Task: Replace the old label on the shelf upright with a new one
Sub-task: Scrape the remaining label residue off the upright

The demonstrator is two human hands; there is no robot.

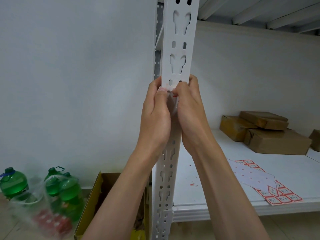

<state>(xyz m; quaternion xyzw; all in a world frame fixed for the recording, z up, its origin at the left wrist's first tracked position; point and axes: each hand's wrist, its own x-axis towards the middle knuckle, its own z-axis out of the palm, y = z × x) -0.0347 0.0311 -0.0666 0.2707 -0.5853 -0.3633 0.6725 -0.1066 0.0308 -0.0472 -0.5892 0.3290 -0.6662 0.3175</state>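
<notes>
A white slotted shelf upright [178,49] rises through the middle of the view. Both my hands are raised against it at about mid height. My left hand [155,116] curls round the upright's left edge, with its thumb pressed on the front face. My right hand [188,111] wraps the right edge, and its thumb and finger pinch a small white label with red print [174,96] on the upright. Most of that label is hidden between my thumbs. A sheet of red-bordered labels [270,186], partly used, lies on the white shelf board [207,191] to the right.
Brown cardboard parcels [265,132] are stacked at the back right of the shelf. Small red scraps [192,184] lie on the board near the upright. On the floor at left stand green bottles [52,186] in plastic wrap and an open yellow-edged box [97,196].
</notes>
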